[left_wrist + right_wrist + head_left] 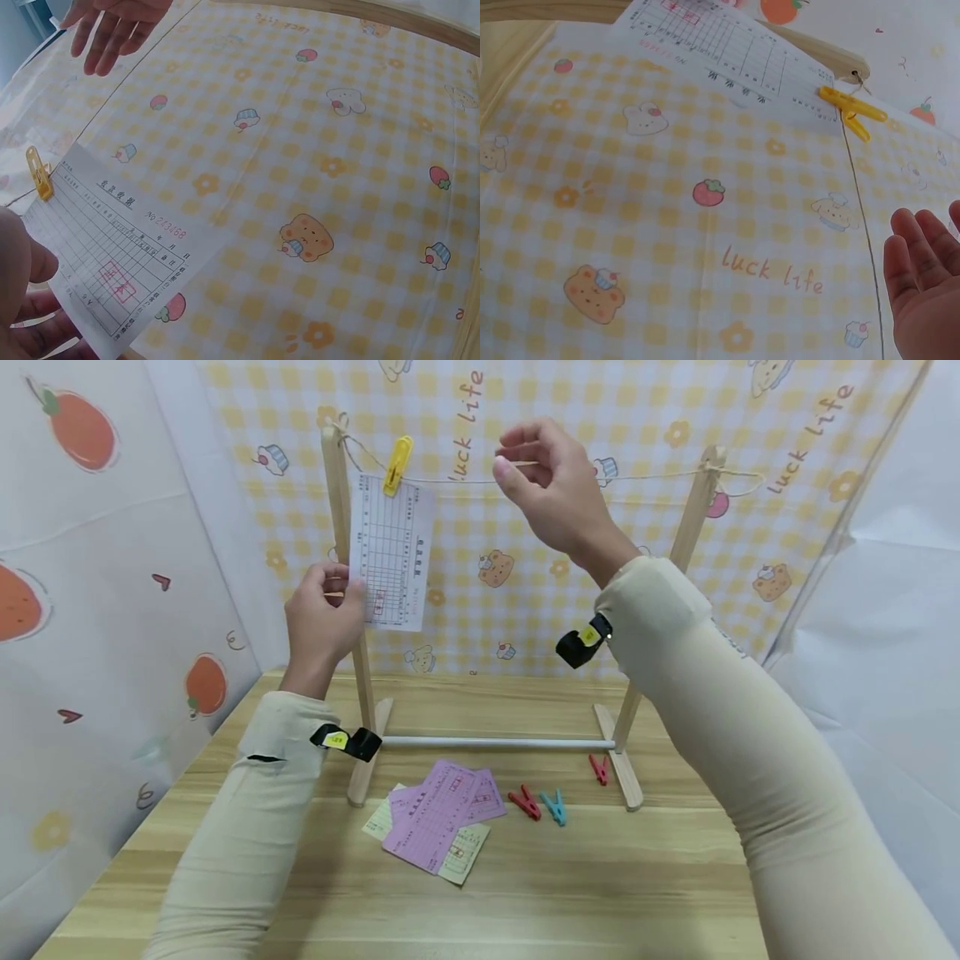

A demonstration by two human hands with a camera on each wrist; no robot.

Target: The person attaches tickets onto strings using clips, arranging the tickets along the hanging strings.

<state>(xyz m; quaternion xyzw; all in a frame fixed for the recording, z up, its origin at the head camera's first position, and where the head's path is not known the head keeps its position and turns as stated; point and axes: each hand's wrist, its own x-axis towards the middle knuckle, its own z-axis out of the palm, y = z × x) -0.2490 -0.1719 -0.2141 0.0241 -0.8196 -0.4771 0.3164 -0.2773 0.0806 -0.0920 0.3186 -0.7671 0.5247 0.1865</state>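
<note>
A white printed receipt (393, 547) hangs from a string (465, 482) under a yellow clothespin (397, 464). My left hand (322, 614) holds the receipt by its lower left edge, thumb in front and fingers partly hidden behind the paper. To the right of the clothespin, my right hand (558, 485) is raised by the string with loosely bent fingers and nothing in it. The right wrist view shows the clothespin (851, 109) at the receipt's top edge and the right hand's fingers (922, 247) apart from it.
The string runs between two wooden posts (682, 531), joined low down by a white rod (495, 742). Purple receipts (431, 822) overlap yellow-green slips (474, 847) on the wooden table. Red clothespins (525, 802) and a blue clothespin (554, 807) lie to their right.
</note>
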